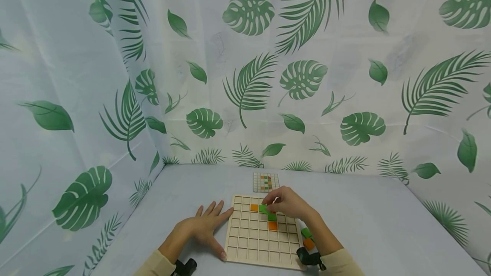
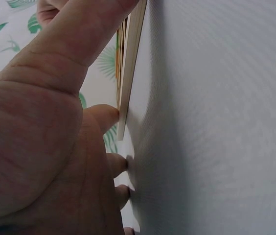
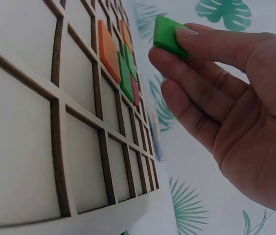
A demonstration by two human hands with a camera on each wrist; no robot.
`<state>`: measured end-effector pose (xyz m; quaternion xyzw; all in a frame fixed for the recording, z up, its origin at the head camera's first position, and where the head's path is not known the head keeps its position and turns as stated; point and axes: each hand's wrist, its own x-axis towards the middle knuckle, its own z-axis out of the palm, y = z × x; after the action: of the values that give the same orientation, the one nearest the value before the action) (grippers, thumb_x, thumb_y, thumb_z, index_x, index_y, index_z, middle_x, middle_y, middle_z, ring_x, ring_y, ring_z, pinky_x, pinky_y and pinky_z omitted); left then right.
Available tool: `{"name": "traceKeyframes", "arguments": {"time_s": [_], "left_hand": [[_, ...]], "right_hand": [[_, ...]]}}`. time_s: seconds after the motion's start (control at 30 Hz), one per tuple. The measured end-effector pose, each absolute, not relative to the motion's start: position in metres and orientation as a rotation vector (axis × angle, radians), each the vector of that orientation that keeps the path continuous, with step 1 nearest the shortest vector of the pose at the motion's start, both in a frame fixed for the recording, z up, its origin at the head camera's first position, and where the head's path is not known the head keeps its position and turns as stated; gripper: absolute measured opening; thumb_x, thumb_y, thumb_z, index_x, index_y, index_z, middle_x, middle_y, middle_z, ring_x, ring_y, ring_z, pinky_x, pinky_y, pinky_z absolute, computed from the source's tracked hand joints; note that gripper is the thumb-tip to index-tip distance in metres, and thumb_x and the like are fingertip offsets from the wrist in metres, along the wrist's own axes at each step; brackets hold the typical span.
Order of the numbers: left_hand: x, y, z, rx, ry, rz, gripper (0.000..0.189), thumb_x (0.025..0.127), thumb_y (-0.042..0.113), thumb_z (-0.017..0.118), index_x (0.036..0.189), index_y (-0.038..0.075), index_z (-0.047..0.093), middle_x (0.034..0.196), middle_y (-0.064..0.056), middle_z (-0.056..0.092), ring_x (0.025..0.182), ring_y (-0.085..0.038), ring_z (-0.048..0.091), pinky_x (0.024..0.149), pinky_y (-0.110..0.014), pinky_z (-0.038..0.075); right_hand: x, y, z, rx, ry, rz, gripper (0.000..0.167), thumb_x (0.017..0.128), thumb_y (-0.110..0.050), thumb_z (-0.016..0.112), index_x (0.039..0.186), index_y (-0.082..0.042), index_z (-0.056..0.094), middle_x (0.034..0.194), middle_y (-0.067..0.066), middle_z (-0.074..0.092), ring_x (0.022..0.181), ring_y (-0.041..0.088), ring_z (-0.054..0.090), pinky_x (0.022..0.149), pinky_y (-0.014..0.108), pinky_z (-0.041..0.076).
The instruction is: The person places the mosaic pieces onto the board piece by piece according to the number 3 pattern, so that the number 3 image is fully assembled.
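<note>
The right hand (image 1: 287,202) pinches a small green square tile (image 3: 170,36) between thumb and fingers. It is raised over the far part of a wooden grid board (image 1: 249,244). Lying in the grid close by are an orange tile (image 1: 254,208), a green tile (image 1: 272,217), a second orange tile (image 1: 272,225) and a red tile (image 3: 135,92). With fingers spread, the left hand (image 1: 203,228) rests at the board's left side, thumb at the near corner and index fingertip at the edge.
Beyond the board lies a small card (image 1: 258,183) printed with a grid of coloured squares. Loose tiles, a green one (image 1: 306,233) and an orange one (image 1: 308,244), sit right of the board beside the right forearm. A leaf-patterned curtain (image 1: 314,139) stands behind the white table (image 1: 364,216).
</note>
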<state>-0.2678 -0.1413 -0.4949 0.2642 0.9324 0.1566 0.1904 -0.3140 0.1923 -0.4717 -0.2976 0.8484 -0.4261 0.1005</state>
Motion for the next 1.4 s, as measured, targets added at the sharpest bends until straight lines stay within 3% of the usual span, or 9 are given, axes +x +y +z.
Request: {"name": "traceKeyframes", "arguments": {"time_s": [0.27, 0.63, 1.4], "left_hand": [[-0.268, -0.141, -0.495, 0.75, 2.625, 0.428, 0.132, 0.065, 0.07, 0.089, 0.168, 0.031, 0.017, 0.176, -0.016, 0.004, 0.162, -0.042, 0.001, 0.123, -0.073, 0.003], [-0.268, -0.14, -0.494, 0.737, 2.63, 0.424, 0.131, 0.064, 0.071, 0.089, 0.168, 0.032, 0.018, 0.176, -0.016, 0.006, 0.162, -0.042, 0.001, 0.124, -0.073, 0.004], [-0.27, -0.14, -0.496, 0.72, 2.628, 0.399, 0.131, 0.064, 0.071, 0.089, 0.168, 0.034, 0.018, 0.176, -0.015, 0.006, 0.162, -0.041, 0.002, 0.124, -0.072, 0.004]], "right_hand": [[-0.314, 0.19, -0.474, -0.988, 2.496, -1.227, 0.013, 0.096, -0.008, 0.073, 0.108, -0.005, 0.079, 0.104, 0.011, 0.078, 0.079, 0.025, 0.072, 0.069, 0.027, 0.058], [-0.315, 0.189, -0.478, -1.016, 2.478, -1.214, 0.013, 0.095, -0.007, 0.075, 0.106, -0.007, 0.08, 0.106, 0.007, 0.079, 0.09, 0.019, 0.074, 0.077, 0.026, 0.06], [-0.309, 0.176, -0.485, -1.006, 2.518, -1.084, 0.009, 0.089, -0.005, 0.081, 0.096, -0.009, 0.083, 0.094, 0.0, 0.08, 0.075, 0.006, 0.068, 0.069, 0.024, 0.057]]}}
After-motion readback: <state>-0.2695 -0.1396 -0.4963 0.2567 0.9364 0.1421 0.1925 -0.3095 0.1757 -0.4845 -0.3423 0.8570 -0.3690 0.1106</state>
